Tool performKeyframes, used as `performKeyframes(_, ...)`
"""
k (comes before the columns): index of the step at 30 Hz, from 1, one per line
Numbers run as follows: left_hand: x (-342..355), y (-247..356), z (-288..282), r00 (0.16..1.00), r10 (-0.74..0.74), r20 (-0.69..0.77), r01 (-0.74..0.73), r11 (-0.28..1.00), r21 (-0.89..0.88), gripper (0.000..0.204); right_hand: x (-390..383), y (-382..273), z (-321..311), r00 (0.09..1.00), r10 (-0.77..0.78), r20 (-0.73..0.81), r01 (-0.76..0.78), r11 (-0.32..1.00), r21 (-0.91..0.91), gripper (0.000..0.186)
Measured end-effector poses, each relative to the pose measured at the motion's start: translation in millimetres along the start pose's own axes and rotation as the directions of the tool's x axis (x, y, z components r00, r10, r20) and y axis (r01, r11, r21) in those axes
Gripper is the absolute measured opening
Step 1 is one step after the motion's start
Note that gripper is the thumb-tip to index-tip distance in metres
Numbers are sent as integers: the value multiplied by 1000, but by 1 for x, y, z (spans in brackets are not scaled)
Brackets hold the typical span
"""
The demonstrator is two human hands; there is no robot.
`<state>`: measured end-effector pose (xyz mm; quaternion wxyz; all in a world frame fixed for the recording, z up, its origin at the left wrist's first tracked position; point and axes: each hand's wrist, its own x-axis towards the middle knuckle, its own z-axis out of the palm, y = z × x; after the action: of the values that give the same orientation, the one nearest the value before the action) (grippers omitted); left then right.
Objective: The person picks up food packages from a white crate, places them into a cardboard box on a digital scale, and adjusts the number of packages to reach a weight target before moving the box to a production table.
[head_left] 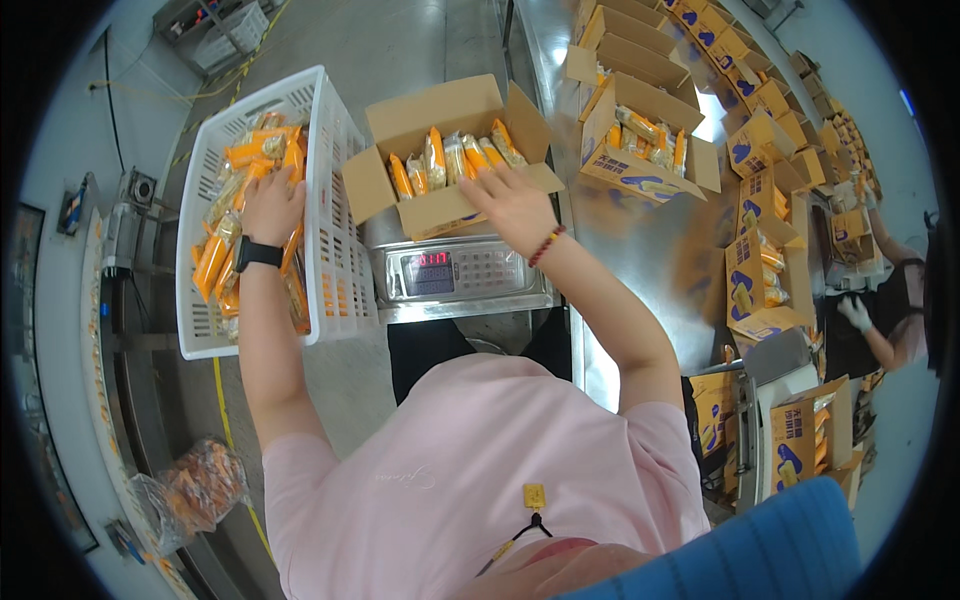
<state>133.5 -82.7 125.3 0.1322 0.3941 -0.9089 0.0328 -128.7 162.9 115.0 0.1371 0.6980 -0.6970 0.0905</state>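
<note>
- Head view: the scale, a silver one with a lit red display, stands before the person, and everything below is placed from it.
- On the scale sits an open carton, its flaps folded outward; a row of orange-and-clear packets stands inside it, leaning side by side.
- Left of the scale, close beside it, is a white plastic crate with slotted walls, holding a loose heap of similar packets.
- The left hand, with a black watch at its wrist, reaches into the crate over the heap; I cannot tell whether its fingers grip a packet.
- The right hand, with a beaded bracelet, lies palm down over the carton's near edge, fingers stretched out and slightly apart, clamped on nothing.
- Right of the scale, a steel table bears another open carton of packets.
- Farther right of the scale, beyond more cartons, is a co-worker's gloved hand.
</note>
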Motion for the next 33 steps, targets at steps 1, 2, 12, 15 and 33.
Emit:
performKeyframes(1, -3, -2, 2, 1000, 0, 13, 0, 1000, 18, 39, -7, -4, -10, 995, -12, -96, 14, 1000, 21, 51)
performKeyframes(2, -4, -2, 1, 1000, 12, -3, -12, 1000, 6, 38, -17, -5, -18, 980, -11, -198, 18, 999, 36, 57)
performKeyframes(12, 7, -1, -9, 959, -132, 250, 205, 933, -296, 34, -100, -15, 39, 251, 869, 425, -46, -428, 902, 84)
performKeyframes(15, 10, -6, -14, 935, -273, 226, 354, 745, -566, 37, -66, -16, 37, 251, 826, 505, 74, -537, 841, 75)
performKeyframes(33, -20, 230, -66, 670, 717, 193, -716, 693, -90, 51, -142, -32, -33, 406, 780, 476, 321, -609, 725, 34)
